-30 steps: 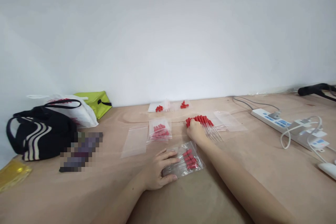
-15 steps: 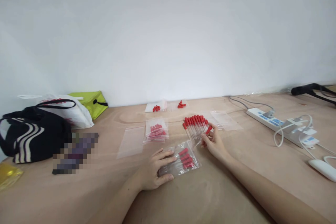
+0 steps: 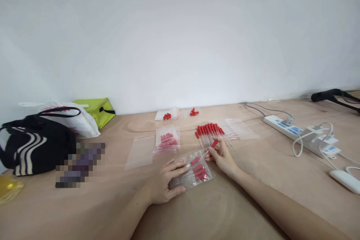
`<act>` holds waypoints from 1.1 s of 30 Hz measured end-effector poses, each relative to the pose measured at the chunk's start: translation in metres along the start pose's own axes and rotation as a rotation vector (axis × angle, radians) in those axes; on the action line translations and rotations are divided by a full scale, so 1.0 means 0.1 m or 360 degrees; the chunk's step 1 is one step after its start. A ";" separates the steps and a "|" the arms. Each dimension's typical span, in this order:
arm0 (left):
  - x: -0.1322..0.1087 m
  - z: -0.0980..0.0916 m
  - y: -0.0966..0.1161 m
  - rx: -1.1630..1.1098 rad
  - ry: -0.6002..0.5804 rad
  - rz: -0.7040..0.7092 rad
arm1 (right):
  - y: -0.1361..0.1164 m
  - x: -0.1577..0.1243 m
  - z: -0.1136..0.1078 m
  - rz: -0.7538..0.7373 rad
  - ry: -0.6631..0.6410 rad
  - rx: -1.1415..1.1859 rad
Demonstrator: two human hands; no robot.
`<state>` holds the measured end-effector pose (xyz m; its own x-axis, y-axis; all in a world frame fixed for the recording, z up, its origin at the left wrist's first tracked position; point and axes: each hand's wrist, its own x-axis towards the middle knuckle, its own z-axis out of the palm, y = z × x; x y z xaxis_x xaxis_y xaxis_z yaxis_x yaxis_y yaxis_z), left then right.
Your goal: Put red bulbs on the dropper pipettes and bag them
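I can read no word, number or brand anywhere in front of me. The power strip (image 3: 281, 125) on the desk (image 3: 253, 202) carries small blue patches, and the white plastic bag (image 3: 81, 123) at the far left has some red print, but both are too small and blurred to make out. The clear bag (image 3: 197, 170) under my left fingers (image 3: 178, 167) shows only a plain surface, and the thing beside the striped bag (image 3: 33, 150) is blurred beyond reading.
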<state>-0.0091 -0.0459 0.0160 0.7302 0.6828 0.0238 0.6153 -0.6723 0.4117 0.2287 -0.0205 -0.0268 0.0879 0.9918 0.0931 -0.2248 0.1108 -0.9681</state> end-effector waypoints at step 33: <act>-0.01 0.05 -0.04 -0.0058 0.0040 -0.0037 | 0.03 -0.06 0.04 0.0011 -0.0329 -0.0393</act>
<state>-0.0109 -0.0455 0.0097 0.7079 0.7054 0.0367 0.6202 -0.6456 0.4455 0.2239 -0.0255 -0.0297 -0.1176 0.9872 0.1074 0.0195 0.1104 -0.9937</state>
